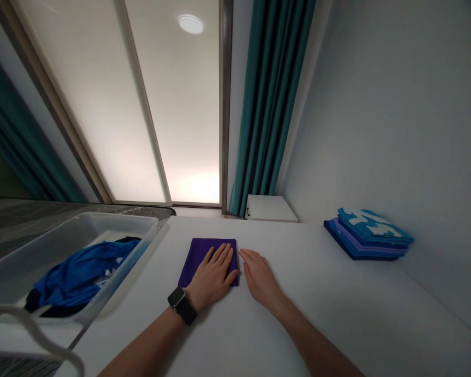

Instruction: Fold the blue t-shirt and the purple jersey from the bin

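Observation:
A purple cloth [198, 256], folded into a neat square, lies flat on the white table [243, 335]. My left hand [215, 272] rests palm down on it with the fingers stretched out; a black watch [182, 305] is on that wrist. Just right of the cloth's right edge is my right hand [261, 277], turned on its side with straight fingers and nothing held. Its fingertips point at the cloth's edge; whether they touch it I cannot tell.
A stack of folded blue and purple cloths [369, 235] sits at the table's right, by the wall. To the left stands a translucent plastic bin [149, 222] holding rumpled blue and black clothes [82, 275]. A white cabinet [270, 208] stands behind the table. A blurred pale bar [35, 332] crosses the lower left.

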{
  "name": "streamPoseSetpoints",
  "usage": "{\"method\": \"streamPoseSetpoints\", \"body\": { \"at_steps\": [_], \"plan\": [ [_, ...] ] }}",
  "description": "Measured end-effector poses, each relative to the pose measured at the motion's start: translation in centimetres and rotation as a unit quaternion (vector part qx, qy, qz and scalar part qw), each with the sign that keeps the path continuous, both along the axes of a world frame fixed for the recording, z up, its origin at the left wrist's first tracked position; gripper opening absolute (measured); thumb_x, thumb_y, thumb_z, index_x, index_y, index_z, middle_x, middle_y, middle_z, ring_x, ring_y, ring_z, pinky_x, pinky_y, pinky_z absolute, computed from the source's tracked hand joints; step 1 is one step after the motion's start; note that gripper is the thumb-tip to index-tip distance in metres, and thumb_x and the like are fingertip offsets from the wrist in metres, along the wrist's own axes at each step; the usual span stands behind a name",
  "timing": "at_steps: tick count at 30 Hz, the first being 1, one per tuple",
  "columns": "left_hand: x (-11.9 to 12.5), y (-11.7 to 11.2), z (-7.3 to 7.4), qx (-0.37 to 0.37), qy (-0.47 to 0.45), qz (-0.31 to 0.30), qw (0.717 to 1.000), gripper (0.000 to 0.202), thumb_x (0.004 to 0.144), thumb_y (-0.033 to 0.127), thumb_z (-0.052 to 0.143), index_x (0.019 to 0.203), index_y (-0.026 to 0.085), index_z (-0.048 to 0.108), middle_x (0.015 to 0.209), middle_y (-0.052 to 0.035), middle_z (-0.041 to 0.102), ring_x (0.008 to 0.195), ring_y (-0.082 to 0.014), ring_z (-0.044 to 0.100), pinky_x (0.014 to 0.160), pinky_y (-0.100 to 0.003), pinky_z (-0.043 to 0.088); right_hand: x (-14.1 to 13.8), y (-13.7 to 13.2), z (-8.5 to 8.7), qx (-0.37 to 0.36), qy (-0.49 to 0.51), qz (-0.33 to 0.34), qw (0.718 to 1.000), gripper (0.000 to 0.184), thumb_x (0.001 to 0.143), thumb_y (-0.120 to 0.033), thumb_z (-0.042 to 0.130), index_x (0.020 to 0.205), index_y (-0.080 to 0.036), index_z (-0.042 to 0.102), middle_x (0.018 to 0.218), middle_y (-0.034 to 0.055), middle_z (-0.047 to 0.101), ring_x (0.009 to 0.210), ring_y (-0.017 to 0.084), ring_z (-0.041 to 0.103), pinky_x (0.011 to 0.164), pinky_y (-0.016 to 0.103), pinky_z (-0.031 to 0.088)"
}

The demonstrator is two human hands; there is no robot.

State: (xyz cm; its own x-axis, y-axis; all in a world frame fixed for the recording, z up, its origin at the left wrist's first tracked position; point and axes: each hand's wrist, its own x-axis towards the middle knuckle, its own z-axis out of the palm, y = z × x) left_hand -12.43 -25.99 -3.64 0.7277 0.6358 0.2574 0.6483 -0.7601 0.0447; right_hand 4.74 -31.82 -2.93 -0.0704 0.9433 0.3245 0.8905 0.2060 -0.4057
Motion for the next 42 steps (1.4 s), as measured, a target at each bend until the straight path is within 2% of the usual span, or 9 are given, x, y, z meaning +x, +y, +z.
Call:
{"method": "streamPoseSetpoints", "body": {
  "at_steps": [6, 13, 15, 18, 22, 25, 28, 35, 42],
  "plan": [
    [0.7, -0.6, -0.5, 0.014, -0.011, 0.027, 0.999, 0.053, 0.098, 0.036, 0.033, 0.146, 0.016, 0.039, 0.152, -0.0102, 0.038, 0.142, -0.0249, 0.031, 0.116, -0.047, 0.024, 0.3, 0.4, -1.1, -0.004, -0.009, 0.004, 1.000, 0.046, 0.093, -0.014, 0.031, 0.133, -0.015, 0.055, 0.135, 0.0104, 0.057, 0.126, 0.019, 0.050, 0.109, 0.037, 0.036],
    [-4.3, 2.8, -0.9, -0.011, -0.014, 0.032, 0.999, 0.053, 0.099, 0.043, 0.031, 0.147, 0.021, 0.037, 0.153, -0.0085, 0.036, 0.142, -0.0246, 0.031, 0.116, -0.046, 0.024, 0.8, 0.7, -1.8, -0.022, 0.001, 0.005, 1.000, 0.046, 0.094, -0.019, 0.031, 0.134, -0.016, 0.054, 0.136, 0.0104, 0.057, 0.125, 0.021, 0.051, 0.109, 0.040, 0.038],
    [-4.9, 3.1, -1.2, -0.012, -0.018, 0.029, 0.999, 0.054, 0.100, 0.043, 0.031, 0.148, 0.020, 0.036, 0.153, -0.0095, 0.035, 0.142, -0.0248, 0.030, 0.116, -0.047, 0.024, 0.9, 0.8, -1.8, -0.022, 0.002, 0.003, 1.000, 0.047, 0.094, -0.020, 0.031, 0.134, -0.016, 0.054, 0.136, 0.0104, 0.056, 0.125, 0.021, 0.051, 0.109, 0.040, 0.037],
    [-3.6, 2.4, -1.4, -0.014, -0.017, 0.042, 0.999, 0.055, 0.099, 0.042, 0.033, 0.147, 0.016, 0.037, 0.154, -0.0118, 0.034, 0.143, -0.0265, 0.029, 0.115, -0.050, 0.025, 1.0, 1.1, -1.2, -0.014, -0.014, -0.016, 1.000, 0.048, 0.094, -0.019, 0.030, 0.135, -0.015, 0.054, 0.138, 0.0110, 0.055, 0.126, 0.021, 0.050, 0.110, 0.040, 0.036],
    [0.2, 0.4, -1.6, -0.007, -0.022, 0.046, 0.999, 0.055, 0.099, 0.040, 0.032, 0.147, 0.015, 0.037, 0.153, -0.0130, 0.035, 0.143, -0.0278, 0.029, 0.115, -0.051, 0.024, 0.9, 1.2, -0.4, 0.023, -0.065, -0.045, 0.997, 0.051, 0.092, -0.013, 0.028, 0.138, -0.014, 0.050, 0.143, 0.0107, 0.050, 0.132, 0.021, 0.043, 0.114, 0.042, 0.028],
    [2.5, -0.9, -1.8, 0.003, -0.038, 0.045, 0.998, 0.056, 0.098, 0.039, 0.030, 0.149, 0.015, 0.034, 0.152, -0.0136, 0.037, 0.143, -0.0280, 0.029, 0.116, -0.052, 0.023, 0.8, 1.2, -0.3, 0.017, -0.108, -0.033, 0.993, 0.055, 0.089, -0.007, 0.030, 0.141, -0.014, 0.046, 0.148, 0.0106, 0.044, 0.137, 0.020, 0.037, 0.116, 0.043, 0.021],
    [3.6, -1.6, -2.1, 0.007, -0.043, 0.041, 0.998, 0.057, 0.097, 0.035, 0.030, 0.151, 0.015, 0.030, 0.152, -0.0128, 0.038, 0.143, -0.0272, 0.029, 0.116, -0.051, 0.023, 1.0, 1.3, -0.8, -0.012, -0.136, -0.011, 0.991, 0.058, 0.086, -0.006, 0.033, 0.142, -0.012, 0.044, 0.149, 0.0118, 0.041, 0.139, 0.020, 0.034, 0.117, 0.043, 0.018],
    [3.3, -1.5, -1.7, 0.000, -0.046, 0.050, 0.998, 0.054, 0.097, 0.032, 0.029, 0.147, 0.013, 0.038, 0.150, -0.0121, 0.041, 0.143, -0.0256, 0.029, 0.117, -0.049, 0.022, 1.2, 1.5, -1.6, -0.035, -0.136, -0.020, 0.990, 0.051, 0.096, -0.021, 0.029, 0.144, -0.010, 0.041, 0.149, 0.0142, 0.040, 0.140, 0.024, 0.032, 0.116, 0.050, 0.016],
    [0.9, -1.0, -0.5, -0.032, -0.004, 0.092, 0.995, 0.055, 0.097, 0.035, 0.029, 0.143, 0.009, 0.042, 0.152, -0.0153, 0.035, 0.143, -0.0281, 0.029, 0.114, -0.053, 0.027, 1.1, 1.2, -1.2, -0.057, -0.137, -0.063, 0.987, 0.055, 0.096, -0.030, 0.034, 0.144, -0.003, 0.038, 0.151, 0.0180, 0.035, 0.141, 0.032, 0.028, 0.114, 0.054, 0.018]
  ]
}}
